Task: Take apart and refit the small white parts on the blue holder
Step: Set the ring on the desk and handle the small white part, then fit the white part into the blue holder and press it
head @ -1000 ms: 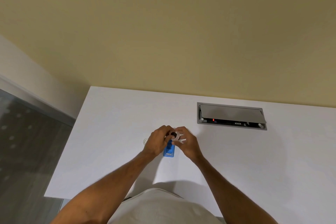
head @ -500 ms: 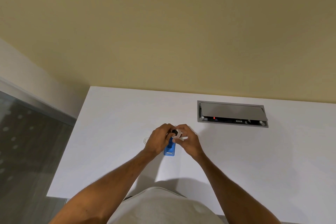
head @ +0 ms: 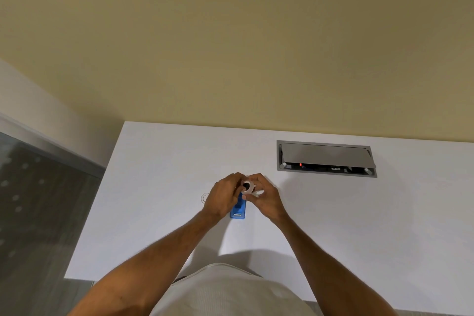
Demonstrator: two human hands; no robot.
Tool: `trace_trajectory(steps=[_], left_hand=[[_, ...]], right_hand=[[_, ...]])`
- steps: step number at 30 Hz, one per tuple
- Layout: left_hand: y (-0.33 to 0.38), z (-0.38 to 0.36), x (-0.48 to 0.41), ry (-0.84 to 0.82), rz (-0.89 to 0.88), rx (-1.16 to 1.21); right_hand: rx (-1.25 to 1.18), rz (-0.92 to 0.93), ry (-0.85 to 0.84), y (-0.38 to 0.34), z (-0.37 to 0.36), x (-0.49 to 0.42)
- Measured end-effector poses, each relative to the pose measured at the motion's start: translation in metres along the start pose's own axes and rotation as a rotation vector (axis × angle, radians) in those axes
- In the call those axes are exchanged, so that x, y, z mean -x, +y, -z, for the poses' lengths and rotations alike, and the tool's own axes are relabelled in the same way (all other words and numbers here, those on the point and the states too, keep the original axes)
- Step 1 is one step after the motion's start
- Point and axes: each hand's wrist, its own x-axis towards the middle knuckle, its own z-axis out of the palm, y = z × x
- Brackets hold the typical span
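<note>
A small blue holder [head: 238, 210] stands on the white table [head: 159, 187], its near end showing below my hands. At its top sits a small white part [head: 250, 187] with a dark round centre and short white prongs sticking out to the right. My left hand [head: 223, 196] curls around the holder's upper left side, fingertips on the white part. My right hand [head: 264, 197] pinches the white part from the right. The holder's upper half is hidden by my fingers.
A thin white ring [head: 205, 197] lies flat on the table just left of my left hand. A grey recessed cable box [head: 325, 159] with a half-raised lid sits at the back right. The table's left edge drops to a dark floor.
Both hands stay at the top of the holder; the fingers have shifted slightly around the white part. The holder has not moved.
</note>
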Motion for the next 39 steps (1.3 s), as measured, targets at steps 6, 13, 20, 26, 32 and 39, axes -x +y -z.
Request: trace_trajectory(steps=[6, 13, 20, 26, 32, 39], left_hand=[[0.003, 0.002, 0.001, -0.013, -0.009, -0.047], [0.004, 0.008, 0.0, -0.068, -0.068, -0.126], [0.001, 0.01, -0.003, -0.141, -0.074, -0.15], [-0.002, 0.009, -0.003, -0.122, 0.005, -0.091], [-0.01, 0.001, 0.005, -0.076, 0.221, 0.065], [-0.034, -0.001, 0.002, -0.212, 0.526, 0.193]], right_hand=[[-0.012, 0.019, -0.013, 0.002, -0.001, -0.003], [0.035, 0.032, -0.027, 0.009, -0.003, -0.003], [0.035, 0.004, -0.063, 0.014, -0.006, -0.005], [0.101, 0.01, -0.066, 0.019, -0.01, -0.009], [0.341, -0.002, -0.061, 0.019, -0.014, -0.014], [0.658, -0.011, -0.132, 0.022, -0.023, -0.018]])
